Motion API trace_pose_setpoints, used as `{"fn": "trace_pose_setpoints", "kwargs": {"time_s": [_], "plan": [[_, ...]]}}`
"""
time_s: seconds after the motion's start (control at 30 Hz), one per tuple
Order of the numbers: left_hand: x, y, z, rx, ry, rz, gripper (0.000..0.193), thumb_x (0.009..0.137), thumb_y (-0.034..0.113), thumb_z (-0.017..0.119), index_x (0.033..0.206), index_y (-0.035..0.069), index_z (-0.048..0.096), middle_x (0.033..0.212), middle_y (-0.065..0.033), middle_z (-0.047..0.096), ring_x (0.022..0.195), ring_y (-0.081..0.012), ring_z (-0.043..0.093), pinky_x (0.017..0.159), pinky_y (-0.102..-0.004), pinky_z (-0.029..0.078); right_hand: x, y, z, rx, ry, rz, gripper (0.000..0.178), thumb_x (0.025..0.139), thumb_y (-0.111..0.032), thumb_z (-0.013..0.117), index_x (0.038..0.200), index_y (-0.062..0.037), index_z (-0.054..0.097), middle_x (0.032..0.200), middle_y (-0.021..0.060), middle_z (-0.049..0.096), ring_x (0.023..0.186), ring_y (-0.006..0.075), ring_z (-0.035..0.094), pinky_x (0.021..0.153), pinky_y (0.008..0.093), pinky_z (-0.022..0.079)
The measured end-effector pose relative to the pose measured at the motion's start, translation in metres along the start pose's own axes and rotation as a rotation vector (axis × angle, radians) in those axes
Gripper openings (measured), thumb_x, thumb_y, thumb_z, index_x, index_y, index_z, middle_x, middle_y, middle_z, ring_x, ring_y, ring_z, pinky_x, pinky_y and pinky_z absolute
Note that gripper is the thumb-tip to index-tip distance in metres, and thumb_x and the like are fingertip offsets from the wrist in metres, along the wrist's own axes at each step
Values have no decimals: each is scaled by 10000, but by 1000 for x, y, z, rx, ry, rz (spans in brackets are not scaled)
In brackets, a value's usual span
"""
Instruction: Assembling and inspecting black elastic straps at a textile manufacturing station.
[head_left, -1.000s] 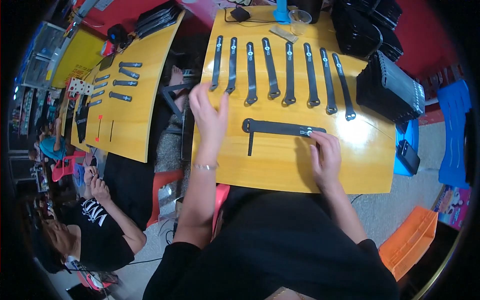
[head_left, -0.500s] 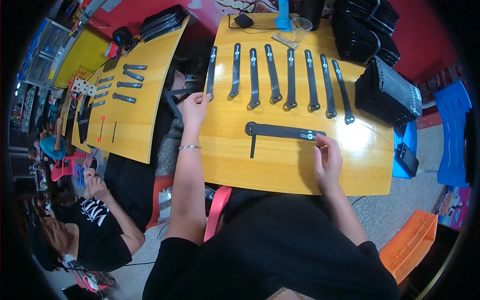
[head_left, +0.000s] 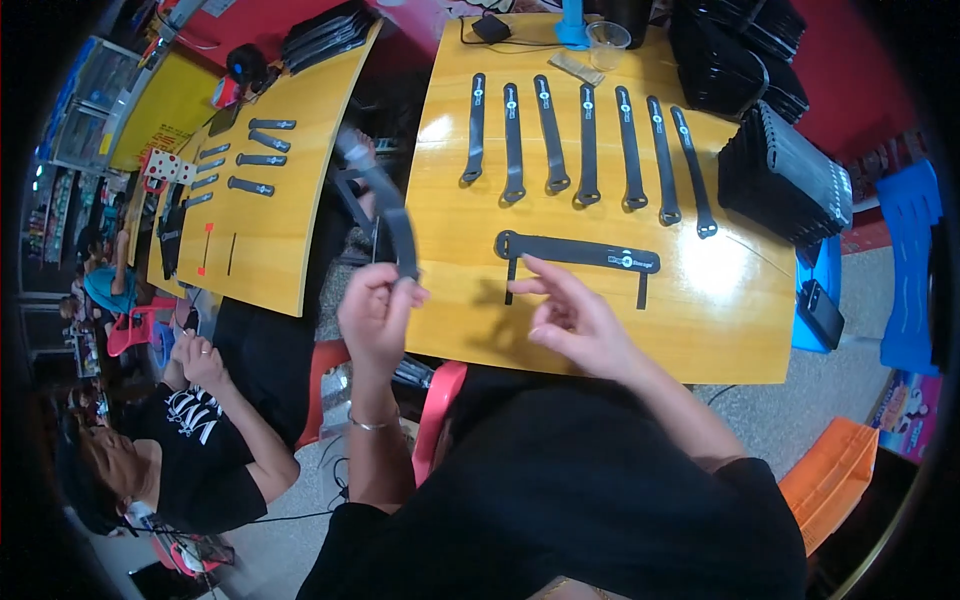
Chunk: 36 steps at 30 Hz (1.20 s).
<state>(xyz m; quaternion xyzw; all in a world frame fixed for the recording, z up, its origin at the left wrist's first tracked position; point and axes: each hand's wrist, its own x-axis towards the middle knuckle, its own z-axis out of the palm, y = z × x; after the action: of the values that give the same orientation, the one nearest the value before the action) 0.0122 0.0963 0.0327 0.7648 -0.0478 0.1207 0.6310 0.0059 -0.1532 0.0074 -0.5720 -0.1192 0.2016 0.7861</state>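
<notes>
My left hand (head_left: 376,318) is closed around one end of a black strap (head_left: 398,218), whose free length arches up past the table's left edge, blurred at the tip. To the right, my right hand (head_left: 592,328) hovers with fingers apart and nothing in it. Its index fingertip is close to a thin dark strip (head_left: 511,285) on the table. Another black strap (head_left: 575,251), with a slotted left end and white print, lies crosswise just beyond that hand. A second thin dark strip (head_left: 642,292) sticks out below its right end. Several similar straps (head_left: 587,150) lie side by side farther back.
Folded black packages (head_left: 780,180) are stacked at the table's right, with more black bundles (head_left: 735,70) behind. A clear cup (head_left: 607,45) and black adapter (head_left: 491,29) stand at the back. On the left, a co-worker (head_left: 215,430) sits by another yellow table (head_left: 275,235) with straps.
My left hand has lifted the leftmost strap from the row and brought it nearer me. My right hand has left the crosswise strap's right end and moved left, fingers spread.
</notes>
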Motion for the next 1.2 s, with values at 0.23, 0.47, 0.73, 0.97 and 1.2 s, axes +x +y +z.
{"fn": "trace_pose_setpoints", "kwargs": {"time_s": [0.23, 0.47, 0.73, 0.97, 1.2], "plan": [[-23, 3, 22, 33, -323, -124, 140, 794, -103, 627, 925, -56, 640, 809, -95, 604, 672, -128, 630, 583, -215, 502, 10, -16, -2, 315, 57, 90, 469, 867, -100, 633, 1304, -66, 465, 1063, 49, 623, 746, 40, 507, 637, 192, 424], [-15, -18, 35, -229, -325, -394, 123, 855, -48, 597, 976, -42, 622, 802, -49, 602, 680, -90, 603, 596, -204, 479, -26, -2, -44, 80, 416, 10, 112, 899, -70, 575, 1012, -68, 568, 799, 0, 547, 663, 57, 475, 575, 187, 382], [7, -43, 59, -282, -213, -430, 101, 880, -12, 590, 981, -4, 586, 804, -16, 613, 678, -60, 590, 623, -187, 487, -40, 3, -70, 14, 610, -59, 73, 894, -32, 569, 963, -42, 546, 808, 15, 540, 651, 66, 494, 595, 203, 423], [12, -45, 60, -230, -281, -487, 129, 884, -17, 586, 1012, -15, 599, 843, -37, 629, 706, -80, 615, 654, -199, 509, -44, 4, -74, -101, 644, -97, 156, 878, 11, 558, 1022, -36, 522, 879, 31, 549, 702, 66, 525, 636, 199, 449], [19, -63, 63, -217, -217, -420, 126, 859, -49, 608, 984, -42, 613, 875, -62, 645, 761, -78, 621, 689, -199, 520, -46, 4, -82, -270, 649, 10, 153, 916, -31, 533, 1037, 15, 614, 883, 28, 546, 729, 69, 542, 642, 199, 447]]}}
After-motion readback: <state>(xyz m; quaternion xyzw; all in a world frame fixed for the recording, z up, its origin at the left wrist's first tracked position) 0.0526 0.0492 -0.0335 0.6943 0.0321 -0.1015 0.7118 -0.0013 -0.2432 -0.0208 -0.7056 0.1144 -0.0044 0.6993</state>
